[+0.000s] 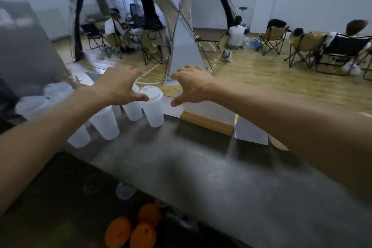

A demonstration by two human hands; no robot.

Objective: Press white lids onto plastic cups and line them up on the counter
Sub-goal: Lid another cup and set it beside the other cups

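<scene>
A row of cups [104, 125] runs along the bench [201, 167] from the left, and the rightmost cup [154, 110] already wears its lid [151, 92]; blur hides whether the others are lidded. The left hand [118, 84] hovers spread over the row, its thumb close to that lid, holding nothing. The right hand [191, 84] hovers beside it, likewise spread and empty.

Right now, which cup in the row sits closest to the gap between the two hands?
The lidded cup at the right end of the row, just under the left hand's thumb. The other cups trail off to its left, partly hidden under that arm.
</scene>
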